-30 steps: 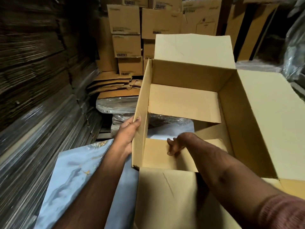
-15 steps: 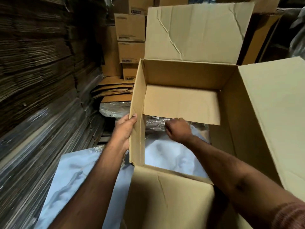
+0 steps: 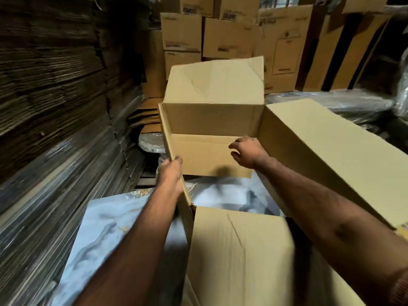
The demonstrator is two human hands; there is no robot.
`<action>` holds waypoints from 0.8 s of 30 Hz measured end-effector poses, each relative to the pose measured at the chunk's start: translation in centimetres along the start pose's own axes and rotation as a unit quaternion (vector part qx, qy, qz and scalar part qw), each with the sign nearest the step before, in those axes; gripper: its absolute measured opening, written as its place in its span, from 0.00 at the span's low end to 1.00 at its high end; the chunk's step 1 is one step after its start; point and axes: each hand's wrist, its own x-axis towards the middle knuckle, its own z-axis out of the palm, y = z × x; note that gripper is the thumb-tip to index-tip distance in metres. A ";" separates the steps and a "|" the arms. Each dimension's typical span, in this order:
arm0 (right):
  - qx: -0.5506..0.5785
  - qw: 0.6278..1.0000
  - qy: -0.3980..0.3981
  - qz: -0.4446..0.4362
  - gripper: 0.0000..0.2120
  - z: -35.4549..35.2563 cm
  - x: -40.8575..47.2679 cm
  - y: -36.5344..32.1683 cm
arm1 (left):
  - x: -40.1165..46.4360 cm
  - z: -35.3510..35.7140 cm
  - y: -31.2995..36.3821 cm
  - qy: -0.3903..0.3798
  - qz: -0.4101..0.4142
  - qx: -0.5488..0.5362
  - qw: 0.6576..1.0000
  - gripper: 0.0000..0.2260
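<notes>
Gripping the left wall of the open cardboard box with the left hand, thumb hooked over its top edge; hovering the right hand inside, fingers loosely curled and holding nothing, just above the far bottom flap, with the marbled blue sheet lying below both sets of fingers

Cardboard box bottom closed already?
No, only the far flap of the cardboard box is folded in; the marbled sheet shows through the gap.
</notes>
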 end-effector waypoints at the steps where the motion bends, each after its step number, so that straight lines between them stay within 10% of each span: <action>1: -0.036 0.999 0.038 0.015 0.18 -0.8 0.1 0.0 | 0.7 -0.2 -0.2 0.015 -0.004 -0.018 1.000 0.06; 7: -0.068 0.973 -0.007 0.221 0.34 -2.9 -0.1 1.2 | 4.1 -1.5 -0.9 0.090 -0.033 -0.117 0.988 0.12; 12: 0.077 0.981 -0.116 0.132 0.15 -3.5 -0.2 -1.3 | 10.1 -1.7 -3.2 0.113 -0.054 -0.133 0.983 0.30; 24: 0.040 0.995 -0.088 -0.023 0.26 -2.1 -1.2 -6.6 | -0.5 -1.6 -2.0 0.021 -0.193 -0.123 0.973 0.10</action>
